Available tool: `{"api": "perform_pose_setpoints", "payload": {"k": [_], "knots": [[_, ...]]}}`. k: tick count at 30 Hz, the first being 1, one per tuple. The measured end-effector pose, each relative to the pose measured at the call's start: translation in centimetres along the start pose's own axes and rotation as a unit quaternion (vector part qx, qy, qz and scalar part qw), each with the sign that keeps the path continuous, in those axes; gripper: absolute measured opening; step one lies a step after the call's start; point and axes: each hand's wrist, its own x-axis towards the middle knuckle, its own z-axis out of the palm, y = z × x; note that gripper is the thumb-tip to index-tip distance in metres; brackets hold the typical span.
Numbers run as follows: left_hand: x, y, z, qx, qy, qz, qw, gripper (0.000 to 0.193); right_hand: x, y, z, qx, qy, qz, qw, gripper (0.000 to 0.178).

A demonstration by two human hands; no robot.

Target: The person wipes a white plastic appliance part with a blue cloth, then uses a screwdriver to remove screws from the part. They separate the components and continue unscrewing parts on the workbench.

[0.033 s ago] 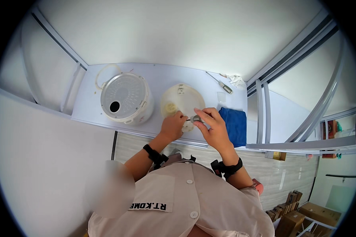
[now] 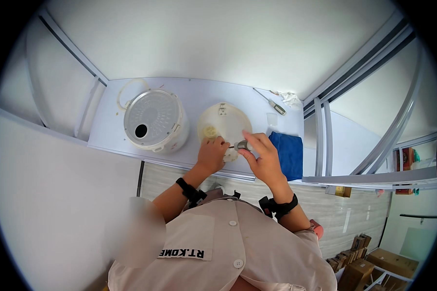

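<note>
A metal-topped cooker [image 2: 153,119] stands left of centre, blue cloth [image 2: 286,155] right. Over a round cream cover [image 2: 234,123], the right hand [image 2: 264,157] pinches a screwdriver [image 2: 243,145]; the left hand [image 2: 211,155] bunches its fingers, hold unclear.

A pale table [image 2: 192,91] runs across the middle of the frame. Left of centre, a white cooker [image 2: 153,116] stands upright on it, with a thin cream ring [image 2: 120,93] at its upper left. A cream disc [image 2: 233,121] lies flat near the frame's centre. Right of centre are a screwdriver [image 2: 277,107], its shaft pointing upper left, a crumpled tissue [image 2: 290,99] near its handle, a small translucent piece [image 2: 272,119] below, and a blue cloth [image 2: 285,155] reaching the lower edge.
</note>
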Motion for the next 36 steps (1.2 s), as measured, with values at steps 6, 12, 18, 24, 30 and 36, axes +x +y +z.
{"api": "perform_pose_setpoints", "payload": {"k": [6, 12, 18, 24, 30, 36], "knots": [[-1.0, -0.4, -0.3, 0.044, 0.069, -0.015, 0.997, 0.063, 0.1, -0.1, 0.7, 0.039, 0.005, -0.032, 0.999, 0.053], [-1.6, -2.2, 1.0, -0.016, 0.069, -0.004, 0.997, 0.072, 1.2, -1.6, 1.2, -0.050, 0.097, -0.056, 0.992, 0.054], [-1.4, -1.9, 1.2, -0.005, 0.106, 0.016, 0.994, 0.069, 0.2, 0.4, 2.9, -0.002, 0.099, -0.068, 0.993, 0.057], [-1.1, -1.5, 1.5, 0.013, 0.087, -0.011, 0.996, 0.059, 1.0, -0.3, 2.4, -0.041, 0.110, -0.090, 0.989, 0.058], [-0.8, -1.2, 1.1, 0.026, 0.055, -0.018, 0.998, 0.058, 0.1, 0.8, 1.8, -0.004, 0.069, -0.035, 0.997, 0.053], [-0.7, -0.8, 0.7, 0.063, 0.026, -0.021, 0.997, 0.060, 0.6, -0.2, 1.9, 0.015, 0.094, -0.102, 0.990, 0.050]]}}
